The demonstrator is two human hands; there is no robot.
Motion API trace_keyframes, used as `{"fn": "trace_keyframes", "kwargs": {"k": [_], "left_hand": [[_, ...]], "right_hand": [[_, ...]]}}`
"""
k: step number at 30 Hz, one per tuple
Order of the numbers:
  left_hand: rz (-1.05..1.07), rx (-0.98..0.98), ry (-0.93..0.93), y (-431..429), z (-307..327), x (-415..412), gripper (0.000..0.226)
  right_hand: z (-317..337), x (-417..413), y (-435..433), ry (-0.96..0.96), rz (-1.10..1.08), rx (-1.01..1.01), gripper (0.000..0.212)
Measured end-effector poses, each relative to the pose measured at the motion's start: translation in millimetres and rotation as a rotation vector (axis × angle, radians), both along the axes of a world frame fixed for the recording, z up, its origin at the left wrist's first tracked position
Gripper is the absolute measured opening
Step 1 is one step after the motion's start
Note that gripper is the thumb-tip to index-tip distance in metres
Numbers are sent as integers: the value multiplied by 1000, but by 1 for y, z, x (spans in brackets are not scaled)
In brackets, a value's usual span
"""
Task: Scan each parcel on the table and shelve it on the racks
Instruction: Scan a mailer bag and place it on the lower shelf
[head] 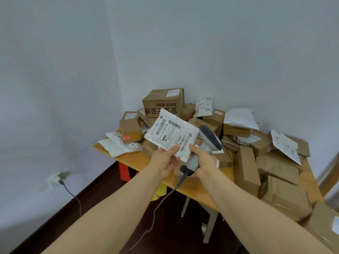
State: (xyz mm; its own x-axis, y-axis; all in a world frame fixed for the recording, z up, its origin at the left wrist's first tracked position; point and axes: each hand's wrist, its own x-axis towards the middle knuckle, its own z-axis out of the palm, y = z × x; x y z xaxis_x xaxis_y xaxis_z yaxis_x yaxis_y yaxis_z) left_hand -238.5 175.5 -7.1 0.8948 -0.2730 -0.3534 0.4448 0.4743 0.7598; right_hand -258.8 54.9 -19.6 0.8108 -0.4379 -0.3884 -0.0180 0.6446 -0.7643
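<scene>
White mailer (pixel 171 134) beside handheld scanner (pixel 205 143)

Socket (pixel 53 180) at eight o'clock on the pale wall (pixel 201 43), black cable (pixel 73 195) drooping from it toward the dark floor (pixel 91 208); red crate (pixel 124 171) at seven, yellow thing (pixel 159 191) at six

Glossy white plastic mailer (pixel 171 133), matt brown cardboard boxes (pixel 246 166), smooth orange wooden table (pixel 136 159), grey plastic scanner (pixel 205 143).

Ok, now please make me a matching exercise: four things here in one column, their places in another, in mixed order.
1 mailer
2 scanner
3 big box
4 plug

a in the right hand
b in the wall socket
c in the left hand
d highest on the table

Pairs: 1-c, 2-a, 3-d, 4-b
</scene>
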Motion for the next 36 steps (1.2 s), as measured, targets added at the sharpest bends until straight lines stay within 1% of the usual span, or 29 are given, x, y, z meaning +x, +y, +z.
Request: {"fn": "trace_keyframes", "kwargs": {"k": [2,5,7,9,12,15,21,27,36], "left_hand": [[70,79,-21,9,3,9,26],[116,237,-57,31,5,26,30],[124,304,-63,46,4,36,32],[108,343,-57,56,6,42,33],[76,354,-50,66,8,48,32],[52,375,-64,72,9,50,32],[85,375,-71,88,10,56,27],[130,427,-74,103,5,65,33],[171,469,-51,118,-5,79,34]], "right_hand": [[4,-7,-2,-6,29,-99,26],[11,-20,-7,-6,195,-312,14],[15,-26,-5,0,337,-440,11],[20,-31,1,2,444,-510,12],[24,-31,12,17,543,-547,17],[28,-28,19,15,599,-630,12],[28,-24,22,45,639,-676,12],[29,-19,27,56,679,-756,15],[31,-16,37,52,713,-770,14]]}}
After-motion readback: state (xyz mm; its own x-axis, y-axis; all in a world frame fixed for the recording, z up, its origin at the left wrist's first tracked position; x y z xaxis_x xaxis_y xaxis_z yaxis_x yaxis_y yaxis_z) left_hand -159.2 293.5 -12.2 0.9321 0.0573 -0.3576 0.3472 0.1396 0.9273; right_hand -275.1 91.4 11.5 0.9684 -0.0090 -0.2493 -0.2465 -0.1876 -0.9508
